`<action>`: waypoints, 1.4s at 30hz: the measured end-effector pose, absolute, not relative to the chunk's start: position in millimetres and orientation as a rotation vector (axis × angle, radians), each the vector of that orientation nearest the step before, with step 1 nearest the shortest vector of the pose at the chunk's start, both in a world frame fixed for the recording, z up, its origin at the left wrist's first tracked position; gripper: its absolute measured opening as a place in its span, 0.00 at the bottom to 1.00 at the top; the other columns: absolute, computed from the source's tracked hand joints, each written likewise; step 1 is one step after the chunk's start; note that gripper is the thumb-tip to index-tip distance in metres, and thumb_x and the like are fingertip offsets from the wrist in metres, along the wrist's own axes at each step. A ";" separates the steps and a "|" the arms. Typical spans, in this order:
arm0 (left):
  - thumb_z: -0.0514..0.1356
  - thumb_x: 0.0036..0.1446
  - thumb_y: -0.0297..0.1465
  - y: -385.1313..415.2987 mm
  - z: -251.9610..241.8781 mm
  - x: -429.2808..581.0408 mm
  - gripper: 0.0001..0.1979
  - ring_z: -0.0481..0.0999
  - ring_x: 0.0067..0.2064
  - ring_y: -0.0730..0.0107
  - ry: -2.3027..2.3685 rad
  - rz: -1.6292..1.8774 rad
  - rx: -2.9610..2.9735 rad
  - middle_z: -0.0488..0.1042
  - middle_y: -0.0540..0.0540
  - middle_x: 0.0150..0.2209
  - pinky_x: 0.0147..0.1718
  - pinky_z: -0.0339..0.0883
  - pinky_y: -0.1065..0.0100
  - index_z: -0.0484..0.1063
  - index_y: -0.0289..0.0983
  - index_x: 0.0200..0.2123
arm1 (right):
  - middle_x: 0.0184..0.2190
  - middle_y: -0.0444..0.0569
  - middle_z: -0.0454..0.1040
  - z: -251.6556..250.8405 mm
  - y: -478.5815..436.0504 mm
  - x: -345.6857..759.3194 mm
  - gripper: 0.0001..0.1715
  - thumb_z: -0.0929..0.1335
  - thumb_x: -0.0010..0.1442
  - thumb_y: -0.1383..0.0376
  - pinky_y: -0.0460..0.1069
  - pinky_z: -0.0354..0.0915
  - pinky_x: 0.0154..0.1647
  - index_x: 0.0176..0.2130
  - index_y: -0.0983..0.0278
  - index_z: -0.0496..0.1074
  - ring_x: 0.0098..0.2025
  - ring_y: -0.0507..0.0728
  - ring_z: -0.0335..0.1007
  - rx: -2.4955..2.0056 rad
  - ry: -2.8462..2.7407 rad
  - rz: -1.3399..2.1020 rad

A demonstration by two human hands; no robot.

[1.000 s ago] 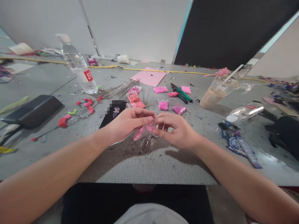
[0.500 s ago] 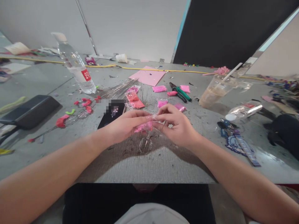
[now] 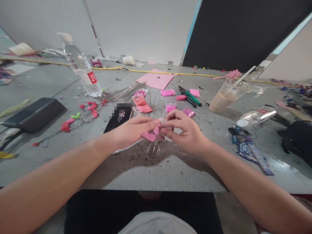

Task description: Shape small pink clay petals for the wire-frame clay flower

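Observation:
Between my two hands is a small clear plastic bag (image 3: 151, 136) with soft pink stuff inside, held above the table. My left hand (image 3: 133, 129) grips its left side, thumb on top. My right hand (image 3: 183, 130) pinches the bag's upper right edge between thumb and fingers. Just below them a looped piece of thin wire (image 3: 153, 151) lies on the table. A dark-screened phone (image 3: 119, 117) is partly under my left hand. Beyond my hands lie orange-red packets (image 3: 143, 105), several pink packets (image 3: 171, 107) and green-handled pliers (image 3: 191, 97).
A water bottle (image 3: 84, 70) stands at the left, near a black power bank-like block (image 3: 34, 113) and red clay pieces on wire (image 3: 92, 109). Thin wires (image 3: 126, 92) and a pink sheet (image 3: 156, 79) lie behind. At the right are a drink cup (image 3: 225, 97), a lying bottle (image 3: 257, 116) and keychains (image 3: 251, 151).
The bag has turned between my fingers and more of its pink contents shows. My hands stay in about the same place. The whole view has shifted slightly.

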State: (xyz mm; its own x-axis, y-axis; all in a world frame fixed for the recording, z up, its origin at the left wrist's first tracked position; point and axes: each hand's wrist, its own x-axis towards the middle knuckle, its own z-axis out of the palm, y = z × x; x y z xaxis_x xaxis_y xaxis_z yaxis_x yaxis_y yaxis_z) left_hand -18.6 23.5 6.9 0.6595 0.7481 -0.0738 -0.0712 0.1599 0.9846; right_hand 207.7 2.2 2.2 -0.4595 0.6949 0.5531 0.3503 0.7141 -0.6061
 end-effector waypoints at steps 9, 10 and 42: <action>0.69 0.60 0.46 11.9 12.2 -14.0 0.19 0.72 0.29 0.74 0.638 0.551 1.162 0.73 0.48 0.27 0.30 0.68 0.71 0.80 0.35 0.30 | 0.47 0.52 0.63 -0.5 -3.2 204.3 0.09 0.76 0.63 0.59 0.54 0.75 0.44 0.42 0.60 0.81 0.48 0.59 0.67 -0.678 -2.250 0.787; 0.69 0.60 0.46 11.4 12.7 -13.9 0.18 0.72 0.29 0.74 0.618 0.541 1.154 0.74 0.48 0.28 0.30 0.68 0.71 0.81 0.36 0.31 | 0.48 0.53 0.63 0.3 -4.0 204.1 0.09 0.75 0.63 0.58 0.53 0.75 0.43 0.41 0.61 0.80 0.48 0.59 0.67 -0.670 -2.269 0.827; 0.70 0.62 0.36 25.4 6.3 -21.2 0.10 0.83 0.41 0.67 0.586 0.594 1.186 0.79 0.46 0.34 0.44 0.77 0.67 0.82 0.35 0.42 | 0.48 0.49 0.80 -0.4 -0.5 199.9 0.09 0.74 0.66 0.64 0.56 0.74 0.55 0.46 0.53 0.84 0.52 0.58 0.78 -0.785 -1.872 0.703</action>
State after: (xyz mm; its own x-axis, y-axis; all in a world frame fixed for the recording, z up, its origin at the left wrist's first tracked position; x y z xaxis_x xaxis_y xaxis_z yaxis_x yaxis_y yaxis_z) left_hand -21.2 25.4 6.3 0.7092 0.6970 -0.1066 -0.1160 0.2644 0.9574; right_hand 199.9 -0.5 -0.4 -0.3396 0.7661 0.5456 0.2179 0.6284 -0.7467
